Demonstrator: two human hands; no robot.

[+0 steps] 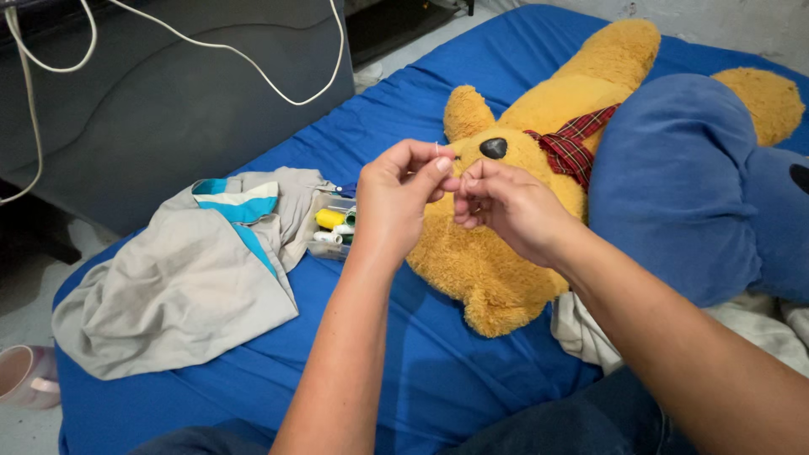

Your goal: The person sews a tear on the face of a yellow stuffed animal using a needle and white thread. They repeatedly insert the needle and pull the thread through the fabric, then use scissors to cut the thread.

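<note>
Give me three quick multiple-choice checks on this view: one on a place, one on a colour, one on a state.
1. Where is the thread box?
A. On the plush bear
B. Beside the grey garment, left of the hands
C. On the floor

2. What colour is the sheet?
A. Blue
B. Green
C. White

3. How are the hands?
A. Flat on the bed
B. Apart, one on the garment
C. Raised together, fingertips pinched

Key: 1 B, the box lies at the edge of the grey garment. 2 A, the sheet is plain blue. 3 C, the left hand and right hand meet in front of the plush bear.
</note>
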